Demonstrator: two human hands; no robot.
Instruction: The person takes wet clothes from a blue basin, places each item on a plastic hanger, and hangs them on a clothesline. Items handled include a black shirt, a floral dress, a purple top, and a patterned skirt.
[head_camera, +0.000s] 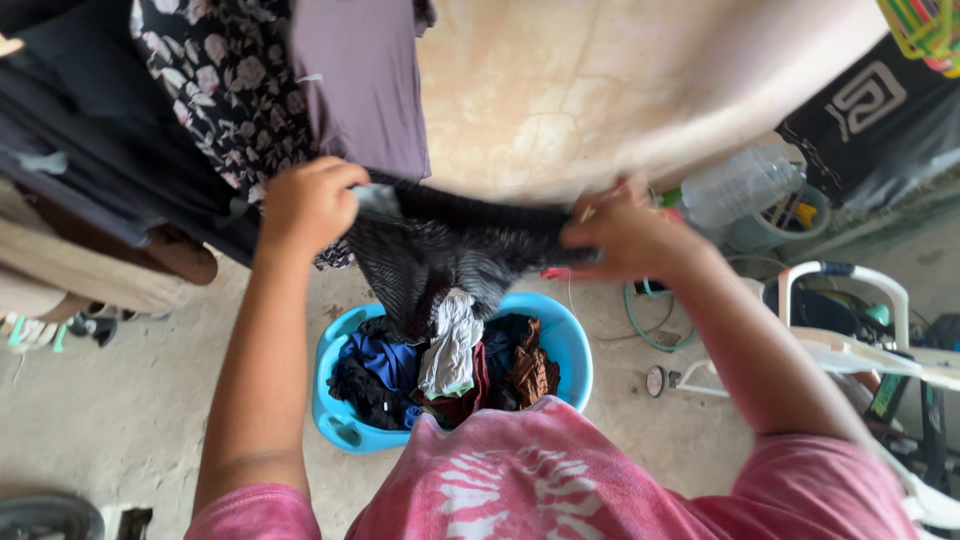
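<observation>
Dark, finely striped cloth: we stretch a garment (440, 250) between our two hands above a blue basin (565, 340) of mixed laundry. Our left hand (310, 205) and right hand (625, 235) each close around an upper corner, its top edge running left to right while the rest droops toward the basin.

Two hands are showing, the left hand (308, 203) and the right hand (622, 238), sharing one dark garment (440, 245) between them. One blue tub (565, 345) is sitting below the hands, with roughly five or six bundled clothes in it; the exact count is unclear. Two garments are hanging above the left hand: one floral cloth (225, 75) and one purple cloth (365, 80). One clear plastic bottle (735, 185) is lying right of the right hand.
</observation>
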